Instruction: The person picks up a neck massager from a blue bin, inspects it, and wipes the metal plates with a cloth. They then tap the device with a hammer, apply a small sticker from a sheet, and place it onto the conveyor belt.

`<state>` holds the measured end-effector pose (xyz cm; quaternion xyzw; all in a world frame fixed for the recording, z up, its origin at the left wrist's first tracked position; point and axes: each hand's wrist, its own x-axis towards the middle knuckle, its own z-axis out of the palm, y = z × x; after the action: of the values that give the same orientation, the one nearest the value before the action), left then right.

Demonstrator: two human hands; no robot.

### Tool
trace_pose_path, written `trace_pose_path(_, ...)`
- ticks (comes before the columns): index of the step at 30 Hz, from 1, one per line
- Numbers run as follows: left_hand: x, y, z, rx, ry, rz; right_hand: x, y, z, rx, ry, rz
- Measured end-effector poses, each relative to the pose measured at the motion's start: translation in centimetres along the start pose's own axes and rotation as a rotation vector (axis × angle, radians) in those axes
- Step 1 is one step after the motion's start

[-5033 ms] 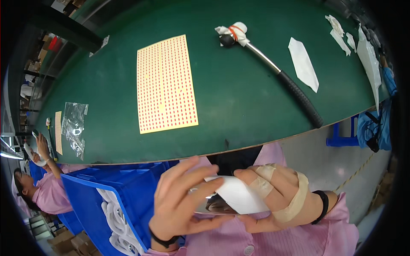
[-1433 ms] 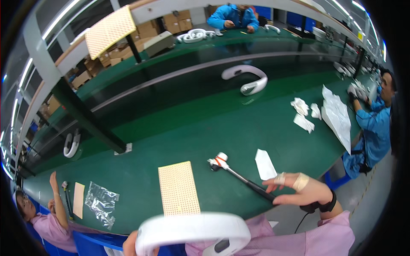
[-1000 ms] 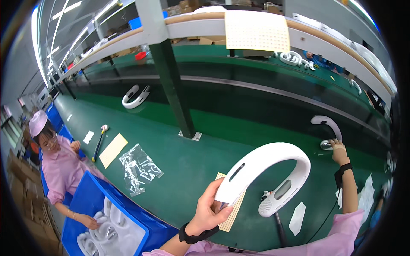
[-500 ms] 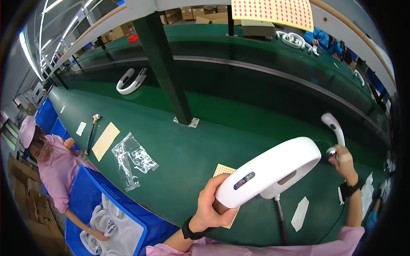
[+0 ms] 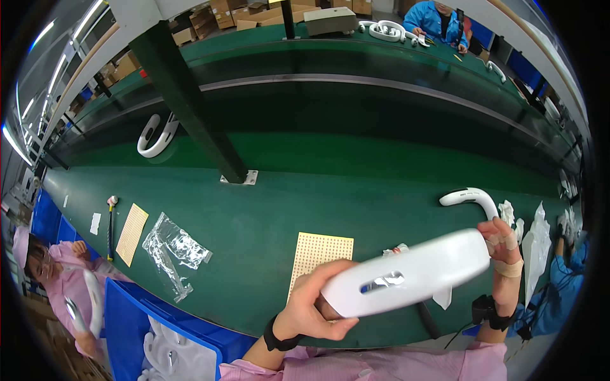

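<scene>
My left hand [image 5: 311,301] is closed around one end of a large white neck fan [image 5: 406,273], held up over the green bench. A glossy oval window shows on its side. By its far end is my right hand [image 5: 505,241], its fingers curled and partly hidden, with bandage strips on them. A second white curved neck fan [image 5: 469,195] runs down to those fingers, and they seem to grip its lower end. The black handle of a tool [image 5: 429,320] sticks out below the large neck fan, the rest covered.
On the bench lie sticker sheets [image 5: 321,251], crumpled clear plastic bags [image 5: 178,247] and a hammer [image 5: 110,228]. A green post [image 5: 197,114] rises mid-bench; another neck fan [image 5: 155,143] sits beyond. At left, a person in pink [image 5: 67,279] stands by a blue bin [image 5: 127,317].
The view has swung right. The large neck fan has turned in my left hand, hiding its inner grille. The second neck fan by my right hand has tipped leftward.
</scene>
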<state>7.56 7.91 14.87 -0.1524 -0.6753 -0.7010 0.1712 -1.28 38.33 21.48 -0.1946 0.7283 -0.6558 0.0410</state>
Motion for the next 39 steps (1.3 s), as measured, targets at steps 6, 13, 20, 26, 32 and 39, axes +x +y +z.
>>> trace_pose_path(6, 0.8, 0.7, -0.6, 0.110, -0.058, 0.069, -2.2, -0.6, 3.5, -0.164, -0.201, -0.080)
trace_pose_path(13, 1.8, 0.8, 3.2, -0.675, 0.516, 0.026, -8.7, 6.1, 11.6, 0.072, 0.531, -0.119)
trace_pose_path(20, 1.8, 1.2, 2.6, -0.617, 0.441, 0.101, -10.3, 7.9, 12.5, 0.233, 0.042, -0.147)
trace_pose_path(26, 1.5, 0.6, 2.7, -0.481, 0.481, 0.108, -10.1, 8.1, 11.8, 0.183, -0.067, -0.139)
trace_pose_path(32, 1.2, 0.7, 2.6, -0.485, 0.518, 0.029, -9.9, 8.3, 11.5, 0.134, -0.168, -0.130)
trace_pose_path(39, 1.5, 1.0, 2.2, -0.432, 0.429, 0.069, -9.6, 8.3, 11.1, 0.055, -0.264, -0.109)
